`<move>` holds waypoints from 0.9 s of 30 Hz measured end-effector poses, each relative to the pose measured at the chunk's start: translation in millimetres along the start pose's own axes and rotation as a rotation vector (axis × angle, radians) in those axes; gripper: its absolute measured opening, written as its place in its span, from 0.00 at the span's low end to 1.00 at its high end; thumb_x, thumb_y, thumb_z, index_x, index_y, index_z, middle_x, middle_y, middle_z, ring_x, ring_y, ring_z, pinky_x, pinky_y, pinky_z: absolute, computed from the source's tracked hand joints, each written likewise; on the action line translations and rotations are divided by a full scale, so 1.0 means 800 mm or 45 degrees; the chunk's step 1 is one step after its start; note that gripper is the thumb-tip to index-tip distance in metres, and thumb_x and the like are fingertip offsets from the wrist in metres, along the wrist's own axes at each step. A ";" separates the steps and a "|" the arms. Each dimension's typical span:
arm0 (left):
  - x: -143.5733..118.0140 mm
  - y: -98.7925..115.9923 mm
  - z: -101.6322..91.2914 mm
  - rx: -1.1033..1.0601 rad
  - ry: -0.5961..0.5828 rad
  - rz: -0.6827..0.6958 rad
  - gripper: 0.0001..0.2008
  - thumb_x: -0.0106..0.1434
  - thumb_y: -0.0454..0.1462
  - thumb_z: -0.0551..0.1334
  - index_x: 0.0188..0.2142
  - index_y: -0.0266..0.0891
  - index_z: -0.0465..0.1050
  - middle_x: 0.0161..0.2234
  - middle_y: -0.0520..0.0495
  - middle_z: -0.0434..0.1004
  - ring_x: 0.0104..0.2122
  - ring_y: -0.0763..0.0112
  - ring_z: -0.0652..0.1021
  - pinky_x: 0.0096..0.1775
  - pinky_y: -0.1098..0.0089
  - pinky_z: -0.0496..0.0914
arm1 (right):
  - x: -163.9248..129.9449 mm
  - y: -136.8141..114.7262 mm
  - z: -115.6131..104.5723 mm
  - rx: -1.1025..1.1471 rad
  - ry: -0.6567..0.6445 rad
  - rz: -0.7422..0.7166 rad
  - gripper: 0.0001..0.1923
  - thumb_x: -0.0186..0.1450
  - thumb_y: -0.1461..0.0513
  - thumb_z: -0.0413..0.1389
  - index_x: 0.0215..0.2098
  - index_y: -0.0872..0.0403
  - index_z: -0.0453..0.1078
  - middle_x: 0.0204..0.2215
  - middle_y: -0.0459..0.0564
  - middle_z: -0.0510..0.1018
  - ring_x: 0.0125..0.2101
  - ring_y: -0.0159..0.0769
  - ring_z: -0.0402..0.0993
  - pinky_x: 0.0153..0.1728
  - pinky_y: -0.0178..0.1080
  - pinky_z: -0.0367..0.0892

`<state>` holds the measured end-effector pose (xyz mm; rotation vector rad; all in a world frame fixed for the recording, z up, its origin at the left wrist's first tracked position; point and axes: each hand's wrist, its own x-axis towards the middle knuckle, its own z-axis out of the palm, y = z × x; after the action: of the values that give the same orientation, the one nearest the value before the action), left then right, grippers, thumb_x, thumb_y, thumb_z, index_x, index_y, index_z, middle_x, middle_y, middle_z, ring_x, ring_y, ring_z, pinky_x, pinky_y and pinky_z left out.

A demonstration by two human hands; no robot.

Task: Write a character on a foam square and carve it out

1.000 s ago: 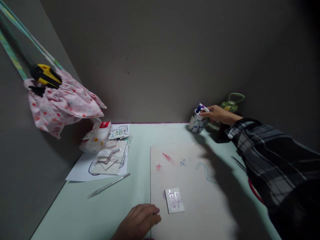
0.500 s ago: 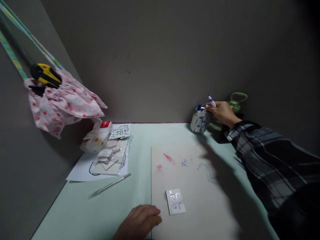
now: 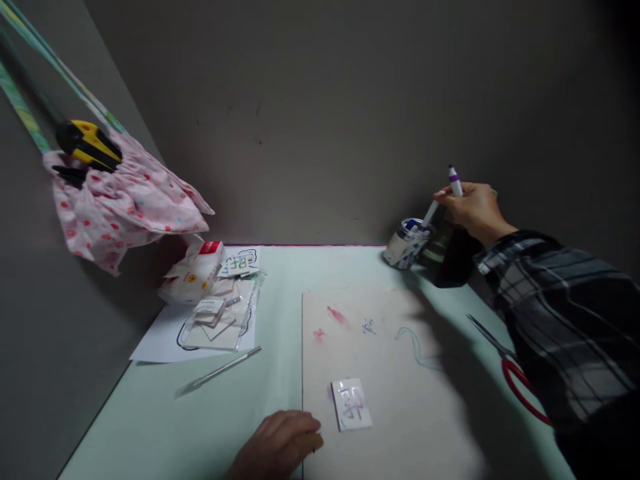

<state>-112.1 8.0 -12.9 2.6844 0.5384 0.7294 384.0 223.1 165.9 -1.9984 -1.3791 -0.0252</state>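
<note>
My right hand (image 3: 473,210) is raised at the back right, holding a white marker with a purple band (image 3: 443,197) whose lower end is just above a small pen pot (image 3: 406,243) holding other markers. My left hand (image 3: 280,443) rests with curled fingers at the table's near edge, on the left border of a stained beige sheet (image 3: 395,373). Just right of that hand lies a small white square tile (image 3: 351,404) with purple marks on it.
Red-handled scissors (image 3: 515,373) lie at the right edge. A slim metal tool (image 3: 217,371) lies left of the sheet. Behind it are a clear packet of small tiles (image 3: 220,320) on white paper and a red-and-white pack (image 3: 193,273). Pink cloth (image 3: 120,200) hangs on the left wall.
My right hand has lifted the purple-banded marker up out of the pot and moved it right and higher. My left hand has stayed in place.
</note>
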 end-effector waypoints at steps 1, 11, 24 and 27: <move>0.000 0.000 0.000 0.016 0.002 0.000 0.23 0.74 0.54 0.48 0.52 0.42 0.70 0.47 0.47 0.83 0.46 0.70 0.81 0.47 0.74 0.75 | -0.001 -0.002 -0.001 -0.033 -0.014 0.022 0.15 0.72 0.55 0.56 0.53 0.55 0.70 0.46 0.52 0.78 0.38 0.36 0.78 0.37 0.42 0.76; 0.010 0.008 -0.001 -0.014 -0.006 -0.032 0.22 0.74 0.53 0.49 0.51 0.42 0.69 0.47 0.47 0.83 0.46 0.69 0.82 0.47 0.74 0.76 | -0.026 -0.029 -0.003 -0.355 -0.316 -0.066 0.15 0.70 0.54 0.58 0.48 0.56 0.73 0.43 0.49 0.79 0.40 0.39 0.78 0.41 0.44 0.75; 0.004 0.004 0.001 -0.058 -0.016 -0.056 0.21 0.73 0.53 0.50 0.53 0.44 0.70 0.48 0.48 0.82 0.47 0.69 0.81 0.48 0.74 0.75 | -0.023 -0.026 -0.013 -0.384 -0.035 -0.133 0.15 0.73 0.51 0.51 0.49 0.50 0.72 0.45 0.52 0.79 0.43 0.40 0.76 0.45 0.45 0.72; 0.003 0.002 0.000 -0.037 -0.008 -0.046 0.21 0.73 0.54 0.51 0.52 0.43 0.70 0.48 0.48 0.82 0.47 0.69 0.81 0.48 0.74 0.75 | -0.021 -0.024 -0.012 -0.435 -0.147 -0.106 0.14 0.71 0.50 0.55 0.46 0.50 0.74 0.42 0.50 0.80 0.40 0.39 0.76 0.43 0.44 0.73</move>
<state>-109.8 7.7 -11.2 2.6423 0.5695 0.7136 364.4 208.0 177.1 -2.2472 -1.6189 -0.1981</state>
